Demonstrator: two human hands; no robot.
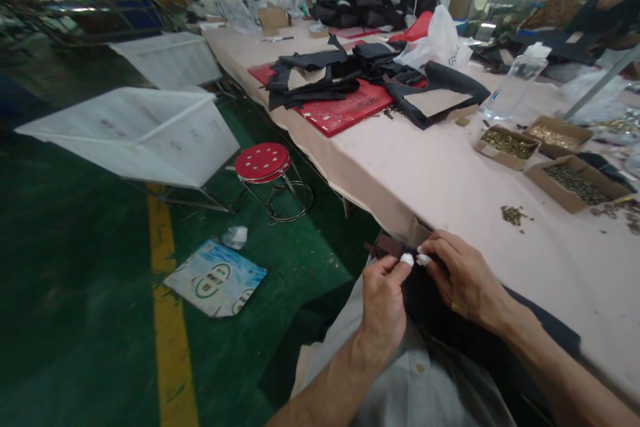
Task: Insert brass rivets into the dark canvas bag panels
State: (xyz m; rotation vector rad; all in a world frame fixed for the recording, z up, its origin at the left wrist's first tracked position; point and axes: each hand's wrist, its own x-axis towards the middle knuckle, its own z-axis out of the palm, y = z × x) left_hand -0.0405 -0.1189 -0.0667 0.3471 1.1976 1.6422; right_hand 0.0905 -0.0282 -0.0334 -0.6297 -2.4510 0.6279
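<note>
My left hand (383, 303) is closed at the upper edge of a dark fabric piece (425, 293) draped over my lap against the table edge. White wrapping covers its thumb tip. Just beyond these fingers is a small dark brown flap (389, 246). Close on the right, my right hand (463, 277) has its fingers pinched together, also with a white-wrapped tip. Whatever it pinches is too small or hidden to make out. The two wrapped tips nearly meet. A small pile of brass-coloured metal bits (514, 215) lies on the table beyond my right hand.
Cardboard boxes of small metal parts (575, 180) and a clear bottle (517, 83) stand on the pale table (400, 170). Black cut pieces (320, 77) lie on a red board (340, 113). Left are a red stool (263, 161), white bins (135, 133) and flattened cardboard (215, 280).
</note>
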